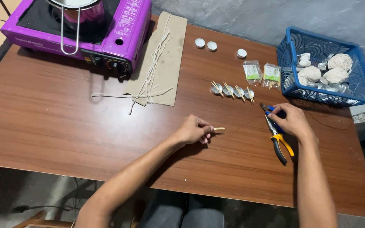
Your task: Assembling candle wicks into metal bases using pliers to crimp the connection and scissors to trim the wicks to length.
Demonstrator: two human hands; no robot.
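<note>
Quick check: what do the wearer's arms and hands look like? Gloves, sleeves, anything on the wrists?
Both hands are bare: no gloves on the left hand or the right hand. Both forearms are uncovered as far as the frame shows, with no sleeve cuffs visible. No watch, band or ring can be seen on either wrist or on the fingers in view. Dark trousers show below the table edge.

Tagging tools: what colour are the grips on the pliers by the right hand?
Yellow and black on the pliers, clearest in the head view.

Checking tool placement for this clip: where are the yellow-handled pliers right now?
In the head view the yellow-handled pliers lie on the wooden table at the right, just beneath the right hand, in front of the blue basket.
</note>
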